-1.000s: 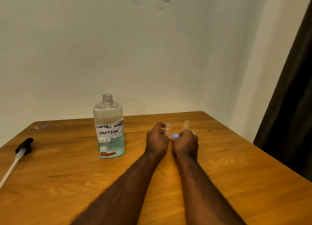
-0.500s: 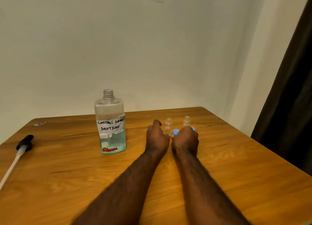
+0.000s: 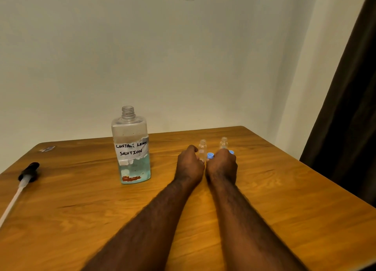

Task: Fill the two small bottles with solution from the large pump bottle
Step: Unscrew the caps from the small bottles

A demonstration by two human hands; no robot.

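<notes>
Left hand [image 3: 190, 165] curled at the left bottle [image 3: 202, 148], right hand [image 3: 222, 166] at the right bottle [image 3: 223, 142], both upright at twelve o'clock; whether either gripped, I couldn't tell. Blue caps [image 3: 210, 155] lay alongside. At nine o'clock stood the open big bottle [image 3: 131, 148], pump [image 3: 28, 172] beyond.

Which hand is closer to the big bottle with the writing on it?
Left. The left hand lies just right of the big bottle, with bare table between them. The right hand lies farther right, beyond the left hand.
</notes>
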